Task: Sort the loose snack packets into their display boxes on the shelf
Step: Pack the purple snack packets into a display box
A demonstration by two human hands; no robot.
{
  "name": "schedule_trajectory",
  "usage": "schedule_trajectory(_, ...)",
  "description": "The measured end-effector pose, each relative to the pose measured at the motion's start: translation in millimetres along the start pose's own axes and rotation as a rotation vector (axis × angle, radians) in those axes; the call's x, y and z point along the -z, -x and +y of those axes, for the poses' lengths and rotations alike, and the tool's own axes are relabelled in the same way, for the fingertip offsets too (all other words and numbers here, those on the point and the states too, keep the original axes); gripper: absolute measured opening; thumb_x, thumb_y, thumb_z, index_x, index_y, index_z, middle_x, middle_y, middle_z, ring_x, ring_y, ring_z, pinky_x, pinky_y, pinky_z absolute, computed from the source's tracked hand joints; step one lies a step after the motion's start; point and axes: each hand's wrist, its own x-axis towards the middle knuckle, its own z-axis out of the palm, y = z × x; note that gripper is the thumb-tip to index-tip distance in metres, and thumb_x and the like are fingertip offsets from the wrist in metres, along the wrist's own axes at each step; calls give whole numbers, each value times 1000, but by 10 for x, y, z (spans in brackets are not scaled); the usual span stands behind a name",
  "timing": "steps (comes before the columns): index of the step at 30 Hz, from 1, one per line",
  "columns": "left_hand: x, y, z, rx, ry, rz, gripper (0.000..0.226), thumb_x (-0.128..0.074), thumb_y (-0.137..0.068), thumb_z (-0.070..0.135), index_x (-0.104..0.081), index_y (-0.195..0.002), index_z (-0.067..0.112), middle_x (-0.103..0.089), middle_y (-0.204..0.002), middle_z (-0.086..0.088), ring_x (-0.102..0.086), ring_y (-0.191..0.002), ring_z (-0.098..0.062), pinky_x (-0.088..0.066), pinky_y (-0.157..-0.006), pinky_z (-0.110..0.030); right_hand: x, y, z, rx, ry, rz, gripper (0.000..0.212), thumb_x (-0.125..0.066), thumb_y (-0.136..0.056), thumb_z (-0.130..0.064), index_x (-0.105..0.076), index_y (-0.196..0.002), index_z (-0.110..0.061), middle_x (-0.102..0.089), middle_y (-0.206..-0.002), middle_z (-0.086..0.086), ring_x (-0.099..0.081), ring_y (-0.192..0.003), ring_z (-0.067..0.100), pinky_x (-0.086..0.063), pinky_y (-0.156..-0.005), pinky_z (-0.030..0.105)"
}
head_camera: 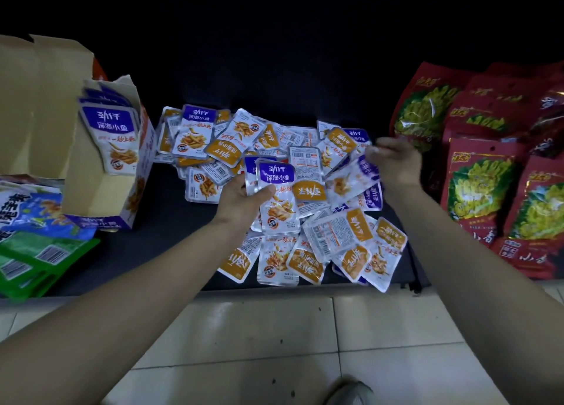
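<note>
- Purple-and-white snack packets (332,236) lie heaped at mid-frame on the dark shelf (146,252).
- Left hand (241,201) grips a small stack of purple-topped packets (276,187) — thumb across the front.
- Right hand (395,160) pinches one blurred packet (354,178) just over the heap.
- Display box (91,191), centre left, holds matching packets upright.
- Red bags (476,178) fill the right edge.

Red bags (476,191) stand right, green bags (39,261) lie left, pale floor tiles (259,343) and a grey shoe (351,394) below.
</note>
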Motion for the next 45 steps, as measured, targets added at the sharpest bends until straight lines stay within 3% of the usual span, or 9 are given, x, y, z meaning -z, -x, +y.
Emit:
schedule_trajectory(9, 20, -19, 79, 1, -109, -143, 22, -67, -90, 13, -60, -110, 18, -64, -93, 7, -59, -79, 1, -45, -56, -13, 245, 233, -203, 120, -5, -242, 20, -65, -89, -2, -61, -103, -15, -74, -87, 5, -71, -85, 19, -54, -81, 40)
schedule_trajectory(15, 54, 95, 99, 112, -137, -320, 45, -71, -87, 26, -57, -129, 24, -62, -127, 0, -59, -116, -19, -47, -99, -37, -380, 679, -116, 101, 169, -556, 13, -67, -89, -4, -64, -97, -13, -71, -84, 7, -68, -77, 17, -55, -71, 30)
schedule_trajectory(19, 55, 115, 72, 222, 0, -309, 77, -76, -62, 61, -59, -127, 24, -63, -128, 0, -59, -117, -22, -46, -102, -44, -613, 807, -127, 164, 163, -600, 13, -65, -88, 1, -63, -101, 1, -64, -77, 7, -64, -75, 7, -52, -79, 12)
schedule_trajectory(22, 35, 141, 45, 154, -14, -309, 29, -77, -81, 35, -66, -106, 24, -74, -101, 5, -69, -98, -17, -55, -89, -37, -625, 808, -123, 164, 166, -626, 10, -66, -89, -2, -65, -98, -3, -65, -84, 8, -64, -78, 11, -53, -78, 20)
schedule_trajectory(25, 50, 150, 22, 111, -90, -260, 51, -79, -79, 27, -59, -125, 20, -67, -121, 1, -63, -111, -19, -50, -98, -42, -392, 547, 17, 167, 241, -400, 4, -64, -91, -7, -65, -95, -9, -68, -94, 10, -66, -85, 16, -56, -77, 31)
schedule_trajectory(28, 62, 100, 13, 128, -141, -191, 71, -80, -78, 36, -46, -139, 22, -49, -140, 4, -49, -126, -18, -42, -104, -37, -3, 240, 236, 59, 734, -88, 47, -68, -89, -31, -52, -127, -8, -55, -127, 16, -53, -119, 32, -47, -97, 46)
schedule_trajectory(31, 35, 103, 14, 108, -147, -199, 73, -84, -68, 44, -54, -131, 22, -60, -130, 0, -56, -120, -22, -47, -100, -40, 189, 218, 391, -116, 1119, -135, 88, -70, -81, -54, -31, -143, -4, -33, -142, 18, -32, -133, 36, -35, -104, 44)
schedule_trajectory(37, 28, 50, -31, 91, -163, -210, 80, -85, -65, 46, -52, -133, 21, -60, -131, -2, -56, -121, -22, -47, -102, -46, 208, 169, 351, -86, 576, -170, 28, -85, -74, -21, -59, -83, -14, -63, -78, 0, -61, -73, 18, -52, -73, 37)
schedule_trajectory(45, 88, 58, -28, 25, -200, -205, 50, -76, -82, 17, -54, -127, 17, -66, -119, 0, -62, -110, -16, -52, -90, -33, 380, 103, -135, 88, 89, -205, 15, -67, -90, -13, -58, -102, -11, -70, -93, 3, -68, -80, 14, -56, -73, 31)
